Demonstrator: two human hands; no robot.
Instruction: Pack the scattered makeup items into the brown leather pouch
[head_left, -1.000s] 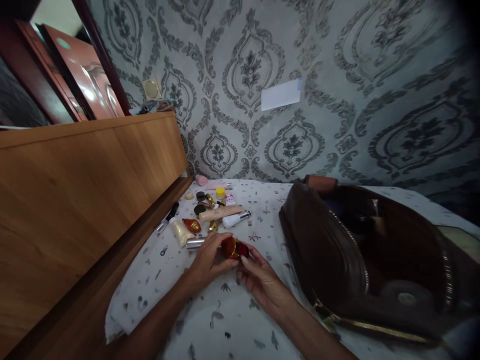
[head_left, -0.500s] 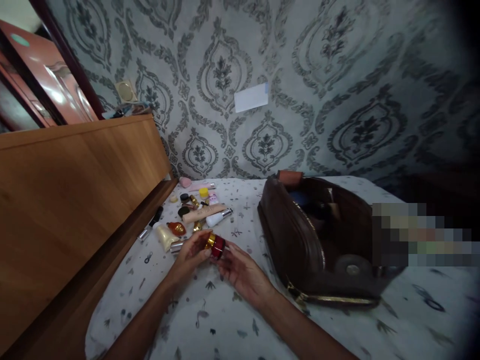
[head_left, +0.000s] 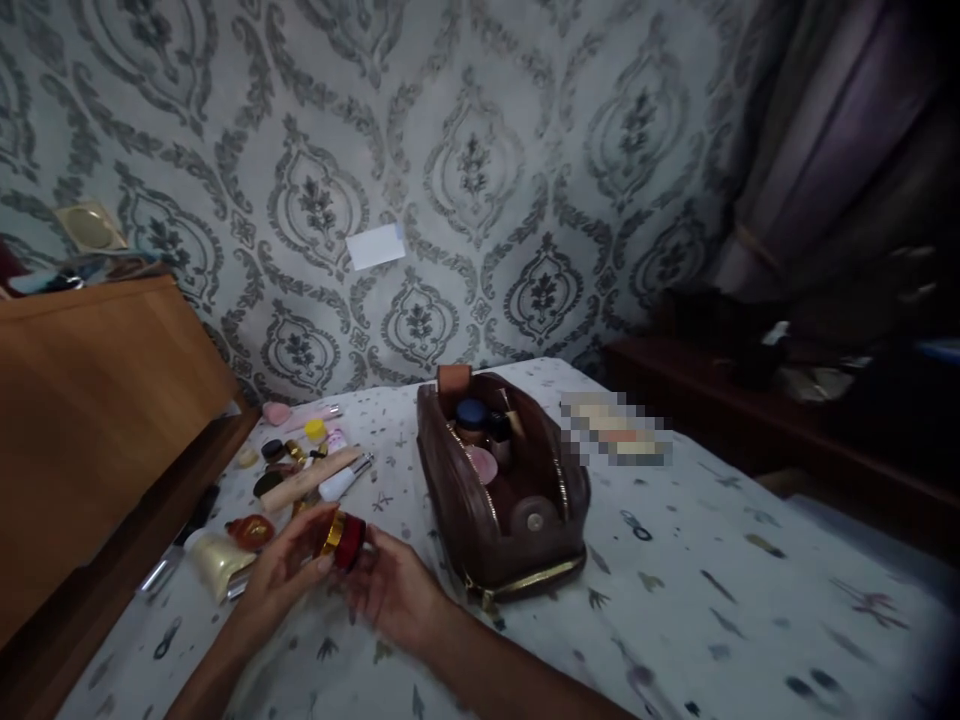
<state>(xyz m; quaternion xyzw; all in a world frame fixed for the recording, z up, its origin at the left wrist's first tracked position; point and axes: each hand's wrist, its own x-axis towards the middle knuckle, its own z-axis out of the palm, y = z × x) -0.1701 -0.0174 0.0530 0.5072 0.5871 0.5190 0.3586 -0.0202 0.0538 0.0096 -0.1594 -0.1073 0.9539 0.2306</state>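
A printed white sheet (head_left: 675,640) is supporting a brown, gold-zipped bag (head_left: 517,560) holding a blue-lidded jar (head_left: 471,416) and pink disc (head_left: 482,466); beside it, the left hand (head_left: 288,566) and right hand (head_left: 399,588) are grasping a glossy red-and-gold jar (head_left: 348,543).

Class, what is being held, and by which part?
A red jar: the left hand grips its gold end; the right hand is at the red end, contact unclear.

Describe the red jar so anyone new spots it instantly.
Find the open brown bag on the patterned sheet. Left of it in the picture, the left hand grips a small jar. Its deep red body and shiny gold band set it apart from the orange container lying nearby.
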